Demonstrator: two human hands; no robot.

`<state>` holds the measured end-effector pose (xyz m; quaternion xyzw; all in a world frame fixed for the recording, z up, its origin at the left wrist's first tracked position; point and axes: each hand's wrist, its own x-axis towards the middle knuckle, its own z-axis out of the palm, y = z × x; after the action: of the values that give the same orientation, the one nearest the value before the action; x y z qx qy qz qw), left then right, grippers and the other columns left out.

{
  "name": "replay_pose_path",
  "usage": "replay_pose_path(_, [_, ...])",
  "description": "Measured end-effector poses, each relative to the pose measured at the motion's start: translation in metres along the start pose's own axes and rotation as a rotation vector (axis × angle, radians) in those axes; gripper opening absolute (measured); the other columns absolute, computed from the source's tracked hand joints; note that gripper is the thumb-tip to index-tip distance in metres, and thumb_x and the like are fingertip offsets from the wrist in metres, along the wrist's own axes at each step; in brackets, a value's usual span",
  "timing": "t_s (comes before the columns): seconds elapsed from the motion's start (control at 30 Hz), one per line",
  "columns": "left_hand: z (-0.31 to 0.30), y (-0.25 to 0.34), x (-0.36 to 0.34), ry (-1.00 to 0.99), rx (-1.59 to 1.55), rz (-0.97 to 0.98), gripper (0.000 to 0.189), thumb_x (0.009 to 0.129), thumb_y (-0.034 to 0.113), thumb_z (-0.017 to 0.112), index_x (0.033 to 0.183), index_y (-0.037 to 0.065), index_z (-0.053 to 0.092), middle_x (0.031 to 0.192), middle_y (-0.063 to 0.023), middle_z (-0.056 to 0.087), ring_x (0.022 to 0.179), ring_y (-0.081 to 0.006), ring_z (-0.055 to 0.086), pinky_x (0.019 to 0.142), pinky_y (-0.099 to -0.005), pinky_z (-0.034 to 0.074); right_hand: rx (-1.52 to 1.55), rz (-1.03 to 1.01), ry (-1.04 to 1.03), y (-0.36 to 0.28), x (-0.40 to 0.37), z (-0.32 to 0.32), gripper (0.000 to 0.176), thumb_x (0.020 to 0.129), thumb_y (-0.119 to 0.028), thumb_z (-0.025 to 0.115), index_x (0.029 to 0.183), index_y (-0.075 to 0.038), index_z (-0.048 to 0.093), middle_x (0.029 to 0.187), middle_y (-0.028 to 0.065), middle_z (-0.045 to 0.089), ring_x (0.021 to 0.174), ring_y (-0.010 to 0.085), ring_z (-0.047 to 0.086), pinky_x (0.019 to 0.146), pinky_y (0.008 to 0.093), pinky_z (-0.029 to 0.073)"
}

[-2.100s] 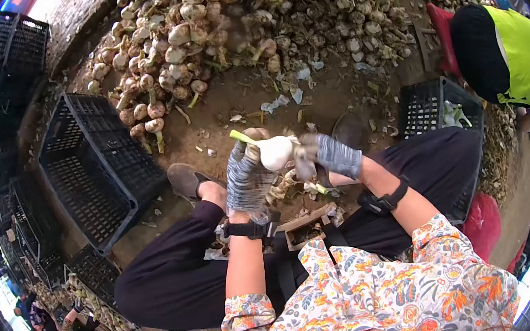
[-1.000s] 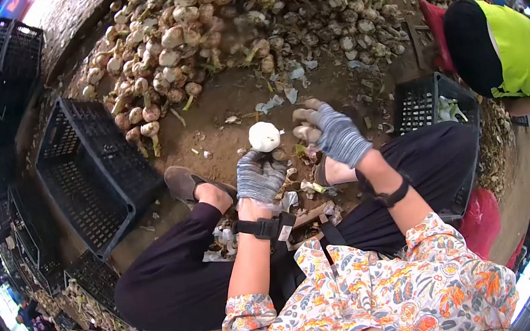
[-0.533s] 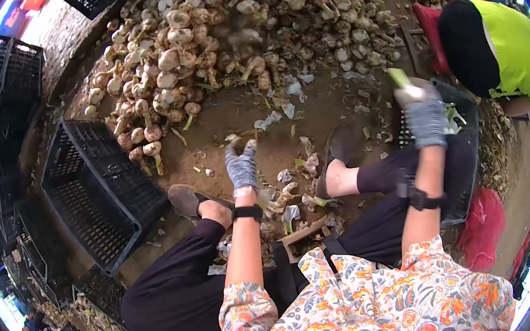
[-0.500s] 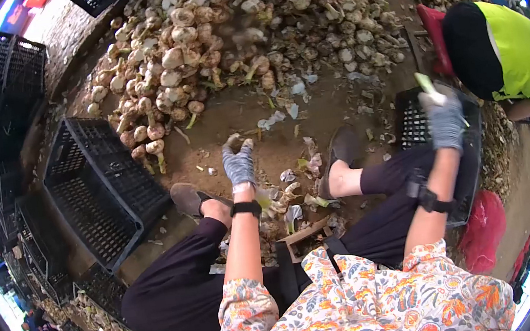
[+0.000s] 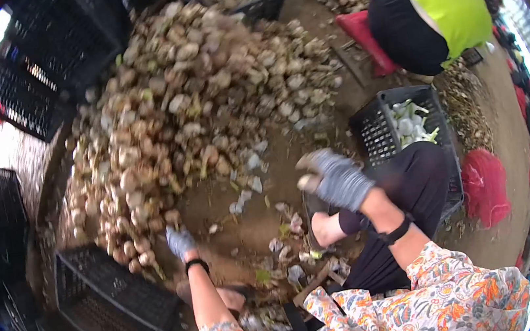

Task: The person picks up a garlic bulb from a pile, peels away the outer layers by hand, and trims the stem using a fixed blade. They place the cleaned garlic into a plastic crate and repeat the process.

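- Head view, left part: holds the left hand (image 5: 180, 242), gloved, out at the near lower edge of a heap of garlic bulbs (image 5: 206, 120); cannot tell through the blur whether clamped on a bulb or only touching one.
- Could miss or half-pinch a bulb here, because of a fingertip reach at nearly full stretch of the arm.
- Could set loose a small slide by pulling from the foot of the heap, with bulbs piled loosely above and nothing seen to hold back that edge.
- Could catch a sleeve or the wrist strap (image 5: 196, 264) on the rim of the left-hand crate (image 5: 113, 303), judging by the closeness of forearm and plastic.
- Head view, middle: hangs the right hand (image 5: 339, 179) above the right foot, near the knee, with fingers apart from the thumb and nothing seen between.
- Could lose a dropped bulb among the peel scraps (image 5: 296, 274) on the ground, or dirty a cleaned one there.
- Head view, right part: shows pale, cleaned bulbs (image 5: 411, 124) with stems inside the right-hand crate (image 5: 374, 135), partly covered by the dark trouser leg (image 5: 412, 180).
- Could jolt that crate through a shift of the knee, or bruise a bulb by tossing rather than laying it in.
- Could misjudge the crate's opening, for want of a clear view past the leg.
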<state>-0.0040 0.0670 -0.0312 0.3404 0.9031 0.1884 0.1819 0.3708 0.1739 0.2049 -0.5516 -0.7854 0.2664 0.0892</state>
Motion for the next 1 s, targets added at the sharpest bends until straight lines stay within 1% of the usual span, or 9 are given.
replay_pose_path(0.1, [0.029,-0.006,-0.004,0.051,-0.383,0.182,0.018,0.076,0.016,0.059,0.087,0.002,0.062,0.076,-0.0191,0.062,0.066,-0.0339,0.058,0.060,-0.0387,0.044,0.051,-0.009,-0.262,-0.024,0.000,0.028,0.039,0.081,-0.027,0.052,0.116,-0.010,0.053,0.105,0.0173,0.053,0.096,0.0315,0.055,0.083,0.0400,0.044])
replay_pose_path(0.17, [-0.025,0.072,-0.047,-0.208,0.120,0.428,0.023,0.073,0.029,0.063,0.078,0.007,0.065,0.074,-0.0175,0.061,0.067,-0.0367,0.056,0.061,-0.0393,0.046,0.034,-0.072,-0.288,-0.043,-0.008,0.035,0.043,0.078,-0.022,0.056,0.119,-0.009,0.049,0.103,0.0184,0.053,0.093,0.0325,0.055,0.079,0.0390,0.046])
replay_pose_path(0.2, [-0.038,0.102,-0.063,-0.362,0.176,0.452,0.014,0.076,0.015,0.064,0.085,0.005,0.067,0.080,-0.0130,0.066,0.072,-0.0230,0.064,0.064,-0.0327,0.048,-0.019,-0.130,-0.265,-0.047,-0.010,0.044,0.046,0.077,-0.019,0.058,0.120,-0.008,0.048,0.103,0.0187,0.053,0.093,0.0328,0.056,0.078,0.0388,0.047])
replay_pose_path(0.3, [-0.073,0.162,-0.112,-0.761,-0.090,0.583,0.025,0.071,0.018,0.069,0.092,0.006,0.066,0.083,-0.0125,0.066,0.075,-0.0256,0.064,0.070,-0.0317,0.048,0.355,-0.215,-0.252,-0.021,-0.012,0.112,0.053,0.072,-0.010,0.061,0.122,-0.008,0.046,0.102,0.0204,0.053,0.088,0.0347,0.057,0.073,0.0412,0.048])
replay_pose_path(0.33, [-0.084,0.179,-0.125,-0.849,-0.127,0.595,0.026,0.071,0.017,0.068,0.093,0.006,0.066,0.084,-0.0126,0.066,0.076,-0.0252,0.064,0.070,-0.0315,0.048,0.027,-0.336,-0.258,-0.039,-0.021,0.070,0.050,0.071,-0.011,0.061,0.119,-0.007,0.049,0.101,0.0205,0.054,0.088,0.0352,0.057,0.072,0.0414,0.048])
replay_pose_path(0.4, [-0.110,0.203,-0.143,-0.715,0.199,0.558,0.026,0.070,0.016,0.068,0.094,0.006,0.066,0.084,-0.0132,0.065,0.076,-0.0247,0.064,0.070,-0.0305,0.048,0.047,-0.259,-0.442,-0.035,-0.024,0.075,0.044,0.070,-0.014,0.061,0.113,-0.005,0.052,0.098,0.0200,0.055,0.088,0.0354,0.057,0.074,0.0411,0.047])
replay_pose_path(0.63, [-0.128,0.194,-0.176,-0.656,-0.500,0.318,0.011,0.077,0.006,0.064,0.083,-0.002,0.062,0.070,-0.0030,0.061,0.066,-0.0078,0.053,0.061,-0.0227,0.045,0.331,-0.352,-0.419,-0.033,-0.036,0.098,0.030,0.071,-0.023,0.063,0.095,-0.006,0.059,0.085,0.0184,0.060,0.080,0.0356,0.059,0.067,0.0415,0.046])
replay_pose_path(0.83, [-0.124,0.171,-0.197,-0.399,-1.047,0.061,0.049,0.078,0.003,0.064,0.122,0.002,0.044,0.107,-0.0075,0.053,0.094,-0.0164,0.051,0.084,-0.0250,0.044,0.577,-0.148,-0.225,-0.037,-0.049,0.091,0.025,0.071,-0.018,0.060,0.091,-0.003,0.059,0.077,0.0205,0.060,0.074,0.0375,0.057,0.065,0.0407,0.045])
replay_pose_path(1.0, [-0.107,0.159,-0.236,-0.504,-1.026,0.194,0.062,0.071,0.006,0.071,0.126,0.001,0.042,0.111,-0.0092,0.052,0.097,-0.0185,0.052,0.083,-0.0287,0.046,1.131,0.174,-0.494,-0.036,-0.042,0.105,0.013,0.082,-0.015,0.055,0.081,-0.001,0.056,0.064,0.0037,0.055,0.056,0.0106,0.054,0.049,0.0261,0.045])
